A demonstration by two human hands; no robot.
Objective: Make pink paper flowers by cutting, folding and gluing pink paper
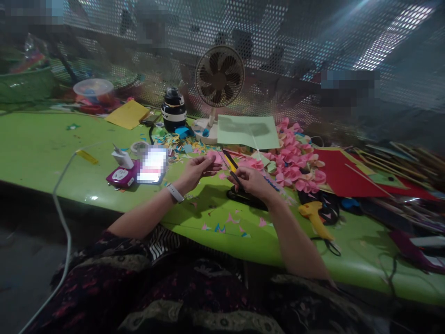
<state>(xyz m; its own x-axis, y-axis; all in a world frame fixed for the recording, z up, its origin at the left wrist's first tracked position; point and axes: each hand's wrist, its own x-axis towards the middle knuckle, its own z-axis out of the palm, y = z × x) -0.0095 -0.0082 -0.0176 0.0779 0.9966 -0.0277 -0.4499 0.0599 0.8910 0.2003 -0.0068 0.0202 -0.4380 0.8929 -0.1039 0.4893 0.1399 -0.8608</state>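
My left hand (199,170) is raised over the green table (41,144) and pinches a small pink paper piece (216,157) between its fingertips; a white band sits on that wrist. My right hand (251,182) is closed around scissors with a yellow and black handle (230,163), whose blades point at the pink paper. Both hands are close together, just in front of a heap of pink paper flowers (295,160). Small pink and blue paper scraps (225,221) lie on the table below my hands.
A small desk fan (219,79), a black jar (173,110), a pale green sheet (247,131), a phone (152,166), a charger on a purple box (121,170), a yellow glue gun (314,215) and red paper (342,176) surround the hands. A white cable (60,213) hangs off the left edge.
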